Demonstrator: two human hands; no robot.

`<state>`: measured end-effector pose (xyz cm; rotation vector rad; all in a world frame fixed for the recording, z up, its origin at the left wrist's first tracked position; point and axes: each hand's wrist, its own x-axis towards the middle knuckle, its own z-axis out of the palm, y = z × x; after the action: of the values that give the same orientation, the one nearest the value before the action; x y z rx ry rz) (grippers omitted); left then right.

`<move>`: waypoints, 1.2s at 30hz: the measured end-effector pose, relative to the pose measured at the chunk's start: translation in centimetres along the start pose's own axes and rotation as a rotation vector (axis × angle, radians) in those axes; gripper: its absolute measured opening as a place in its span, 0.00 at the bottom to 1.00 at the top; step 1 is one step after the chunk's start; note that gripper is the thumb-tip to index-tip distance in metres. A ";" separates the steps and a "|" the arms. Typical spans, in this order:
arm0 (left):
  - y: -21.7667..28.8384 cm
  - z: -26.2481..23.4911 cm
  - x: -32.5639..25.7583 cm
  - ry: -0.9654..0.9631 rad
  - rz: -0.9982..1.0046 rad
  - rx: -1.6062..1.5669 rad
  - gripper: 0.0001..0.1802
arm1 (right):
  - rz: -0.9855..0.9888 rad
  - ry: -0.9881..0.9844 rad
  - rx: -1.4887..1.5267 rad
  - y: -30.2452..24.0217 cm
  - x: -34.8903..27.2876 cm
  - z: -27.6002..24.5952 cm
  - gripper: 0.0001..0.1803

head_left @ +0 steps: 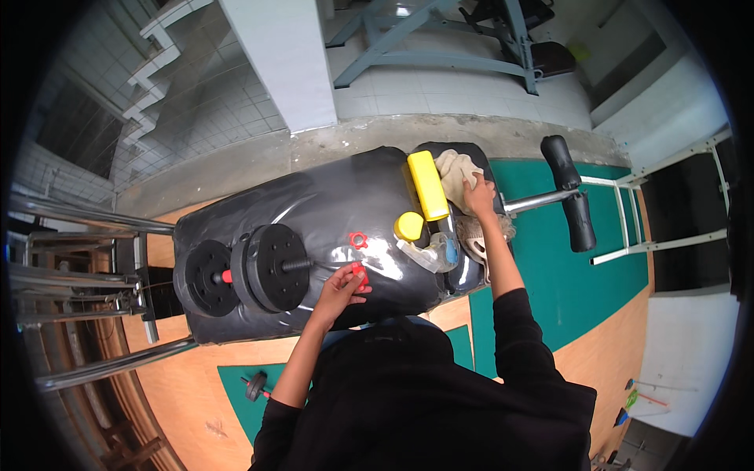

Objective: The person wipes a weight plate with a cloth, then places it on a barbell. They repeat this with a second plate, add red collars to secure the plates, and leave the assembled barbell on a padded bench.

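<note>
My left hand (pixel 339 293) pinches a red star-shaped collar nut (pixel 360 274) just above the black padded bench (pixel 338 188). A second red star nut (pixel 358 240) lies on the padding a little farther off. To the left of that hand rests a dumbbell with black plates (pixel 281 268); the threaded end of its bar is bare, and a red part shows between the plates. At the bench's right end my right hand (pixel 481 195) grips the edge of a crumpled beige cloth (pixel 455 174). Its fingertips are partly hidden in the folds.
Beside the cloth stand a yellow box (pixel 426 186), a yellow round container (pixel 408 227) and a clear plastic item with blue (pixel 433 255). Another bundled fabric (pixel 476 237) lies near my right forearm. Padded rollers (pixel 567 188) jut out rightward. A small dumbbell (pixel 255 386) sits on the floor.
</note>
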<state>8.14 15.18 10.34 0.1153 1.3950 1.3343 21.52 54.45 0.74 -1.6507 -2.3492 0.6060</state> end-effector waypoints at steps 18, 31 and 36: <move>5.6 -0.7 -5.0 -0.231 0.303 -0.429 0.28 | 0.041 0.082 0.132 1.1 5.6 -1.2 0.21; 9.0 5.2 -1.8 -0.253 0.514 -0.436 0.30 | -0.989 -0.090 0.319 -18.6 -18.2 -15.8 0.34; 10.9 4.2 -1.3 -0.212 0.503 -0.341 0.28 | -0.988 0.123 0.422 -19.2 -18.5 -17.6 0.35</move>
<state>5.33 20.67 20.33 0.3856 0.9732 1.8977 18.63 35.37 26.18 -0.2501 -2.3344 0.6613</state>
